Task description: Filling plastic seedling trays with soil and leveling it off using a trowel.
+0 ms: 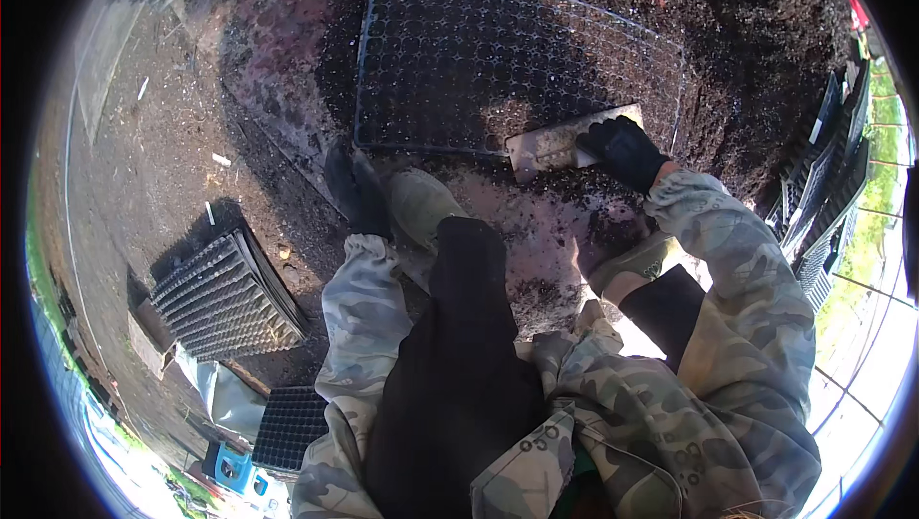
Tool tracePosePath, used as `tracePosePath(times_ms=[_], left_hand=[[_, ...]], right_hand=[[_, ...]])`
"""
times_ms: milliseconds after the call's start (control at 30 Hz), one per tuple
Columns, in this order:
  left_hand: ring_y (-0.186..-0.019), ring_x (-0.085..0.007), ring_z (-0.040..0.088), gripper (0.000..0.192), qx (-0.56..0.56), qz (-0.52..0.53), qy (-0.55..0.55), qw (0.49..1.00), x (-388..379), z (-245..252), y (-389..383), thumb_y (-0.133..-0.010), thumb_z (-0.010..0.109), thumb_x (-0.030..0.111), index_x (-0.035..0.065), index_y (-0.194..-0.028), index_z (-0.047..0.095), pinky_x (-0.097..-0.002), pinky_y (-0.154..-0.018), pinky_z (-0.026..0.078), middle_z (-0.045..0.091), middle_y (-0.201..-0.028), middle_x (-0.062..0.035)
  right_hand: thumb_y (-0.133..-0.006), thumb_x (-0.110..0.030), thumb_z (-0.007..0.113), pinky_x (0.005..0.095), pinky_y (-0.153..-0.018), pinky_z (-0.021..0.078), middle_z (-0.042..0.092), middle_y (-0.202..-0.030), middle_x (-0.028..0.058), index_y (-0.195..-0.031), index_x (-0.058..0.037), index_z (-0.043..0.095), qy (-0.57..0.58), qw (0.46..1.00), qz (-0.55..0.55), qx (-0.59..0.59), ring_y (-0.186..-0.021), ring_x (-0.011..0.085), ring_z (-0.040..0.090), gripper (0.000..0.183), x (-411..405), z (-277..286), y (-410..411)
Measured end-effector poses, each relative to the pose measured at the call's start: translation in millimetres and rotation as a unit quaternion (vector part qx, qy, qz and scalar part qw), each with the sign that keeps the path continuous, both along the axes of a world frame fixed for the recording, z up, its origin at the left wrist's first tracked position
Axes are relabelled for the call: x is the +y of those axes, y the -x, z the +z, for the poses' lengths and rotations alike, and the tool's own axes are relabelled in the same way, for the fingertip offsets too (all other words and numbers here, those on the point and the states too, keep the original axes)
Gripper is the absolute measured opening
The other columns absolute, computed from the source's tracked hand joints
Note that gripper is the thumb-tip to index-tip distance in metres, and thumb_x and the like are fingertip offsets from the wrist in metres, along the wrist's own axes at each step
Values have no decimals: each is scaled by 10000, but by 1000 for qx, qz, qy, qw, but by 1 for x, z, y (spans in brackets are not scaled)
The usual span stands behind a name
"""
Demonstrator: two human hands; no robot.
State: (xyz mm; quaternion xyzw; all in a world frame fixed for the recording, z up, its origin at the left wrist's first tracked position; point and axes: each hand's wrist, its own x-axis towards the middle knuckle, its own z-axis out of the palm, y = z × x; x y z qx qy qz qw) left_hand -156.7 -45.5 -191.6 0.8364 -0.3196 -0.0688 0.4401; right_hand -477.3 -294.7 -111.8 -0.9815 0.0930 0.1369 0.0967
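A black plastic seedling tray [459, 52] lies on the ground, its cells filled with dark potting soil; loose soil covers part of its right end. My right hand [623, 149], in a black glove, grips a flat, soil-stained rectangular board [549, 145]. The board lies across the tray's near edge, right of the middle. My left hand [355, 185], also gloved in black, is at the tray's near left corner. Its fingers point toward that corner and I see nothing held in it, though part of the hand is in shadow.
A mound of potting soil [775, 23] rises at the right. Stacked empty trays [230, 296] stand at the left, with another cell tray [288, 427] near a blue plastic object [233, 465]. More black trays [826, 167] lean at the far right. My shoes are close below the tray.
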Motion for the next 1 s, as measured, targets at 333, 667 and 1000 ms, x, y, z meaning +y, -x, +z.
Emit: tracePosePath(times_ms=[333,667,1000], left_hand=[[-949,-282,571,335,75,-23,-56,995,-26,3,-3,-894,509,208,-13,-1139,565,-377,-834,437,597,-1046,-173],[-890,-122,558,317,276,6,-47,960,-27,24,-15,-859,569,108,-9,-1153,578,-267,-797,444,623,-1029,-59],[-928,-261,580,248,32,-47,-121,991,8,28,-56,-818,592,148,36,-1034,640,-365,-845,446,608,-993,-122]], right_hand=[[-780,-145,532,383,-730,412,547,-768,67,-882,-145,622,130,954,-63,263,-760,234,544,136,-44,-2,259],[-805,-164,559,422,-704,474,632,-911,197,-1119,-49,536,-144,837,-517,-107,-846,357,614,335,-39,-56,197],[-892,-108,521,255,-712,410,588,-995,12,-1168,-27,533,-256,709,-655,-51,-827,77,478,288,22,-66,161]])
